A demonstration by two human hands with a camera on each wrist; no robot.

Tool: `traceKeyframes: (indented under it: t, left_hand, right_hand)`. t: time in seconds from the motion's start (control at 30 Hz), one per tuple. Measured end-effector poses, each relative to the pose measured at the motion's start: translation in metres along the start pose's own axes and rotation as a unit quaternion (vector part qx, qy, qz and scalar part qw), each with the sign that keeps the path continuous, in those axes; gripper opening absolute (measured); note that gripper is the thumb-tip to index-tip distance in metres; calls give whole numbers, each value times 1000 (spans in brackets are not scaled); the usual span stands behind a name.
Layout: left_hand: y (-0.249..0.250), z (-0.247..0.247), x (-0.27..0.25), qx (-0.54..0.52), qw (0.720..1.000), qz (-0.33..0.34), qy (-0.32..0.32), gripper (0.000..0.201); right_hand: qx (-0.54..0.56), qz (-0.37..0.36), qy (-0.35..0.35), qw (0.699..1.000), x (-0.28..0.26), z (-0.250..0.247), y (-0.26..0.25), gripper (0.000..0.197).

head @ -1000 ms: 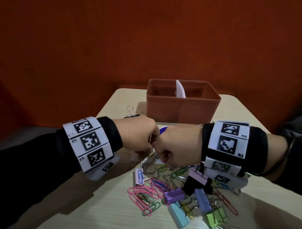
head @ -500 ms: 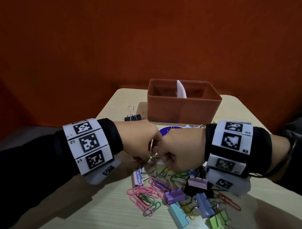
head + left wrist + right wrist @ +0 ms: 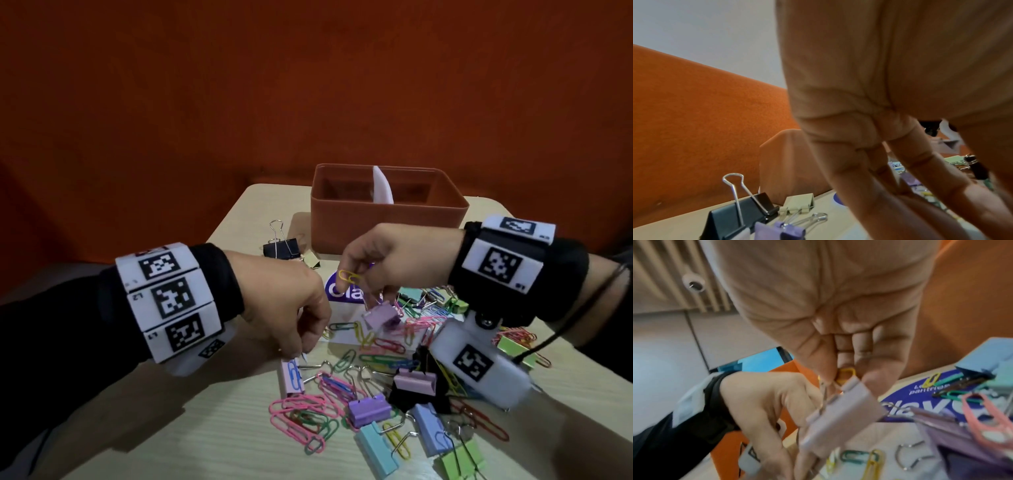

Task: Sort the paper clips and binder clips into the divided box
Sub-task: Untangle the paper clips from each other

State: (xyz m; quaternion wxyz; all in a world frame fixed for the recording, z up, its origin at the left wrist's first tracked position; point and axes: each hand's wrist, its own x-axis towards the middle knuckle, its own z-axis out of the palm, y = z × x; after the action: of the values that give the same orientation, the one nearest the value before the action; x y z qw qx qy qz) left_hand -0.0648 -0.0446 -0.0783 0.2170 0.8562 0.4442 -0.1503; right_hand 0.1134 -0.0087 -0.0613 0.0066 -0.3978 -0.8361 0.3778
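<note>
Yellow paper clip (image 3: 346,276): you pinch this thin bent-wire loop between the thumb and fingers of your right hand (image 3: 394,255), raised above the pile and in front of the box.
Lilac binder clip (image 3: 381,316): a folded metal wedge with a matte face hangs under the same hand by its wire handle; in the right wrist view it sits just below your fingertips (image 3: 865,368), though how it is caught there is blurred.
Left hand (image 3: 284,301): your fingers curl downward with the tips drawn close together at the pile's near-left edge; whether they pinch anything, I cannot tell.
Pile (image 3: 376,377): glossy wire paper clips in pink, green, yellow and blue tangle with boxy pastel binder clips, spread across the table's middle and right.
Divided box (image 3: 387,222): a terracotta rectangular tub with rounded corners stands at the table's far edge; a white divider (image 3: 382,190) splits it into left and right compartments.
Stray clips: a black binder clip (image 3: 281,246) with upright silver handles and a beige binder clip (image 3: 311,262) sit left of the box.
White card (image 3: 346,318): flat, with a purple printed patch, it lies under part of the pile.
Table (image 3: 191,428): pale wood-grain laminate with a rounded corner.
Room: a rough orange wall (image 3: 308,85) backs the table.
</note>
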Motion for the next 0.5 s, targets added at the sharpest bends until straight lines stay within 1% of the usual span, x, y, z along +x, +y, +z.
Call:
traceKeyframes:
  t: [0.1, 0.17, 0.23, 0.33, 0.5]
  left_hand:
    - [1, 0, 0, 7, 1000, 0, -3, 8]
    - [1, 0, -1, 3, 1000, -2, 2, 9]
    - [1, 1, -2, -10, 1000, -5, 9, 10]
    - [2, 3, -3, -26, 999, -16, 27, 16]
    - [5, 3, -2, -13, 999, -36, 23, 21]
  right_hand:
    - [150, 37, -10, 988, 1, -6, 7, 25]
    - [193, 43, -12, 980, 0, -10, 13, 24]
    - [186, 43, -24, 981, -2, -13, 18, 19]
    - [141, 45, -37, 988, -7, -11, 23, 10]
    - [62, 76, -11, 995, -15, -7, 28, 7]
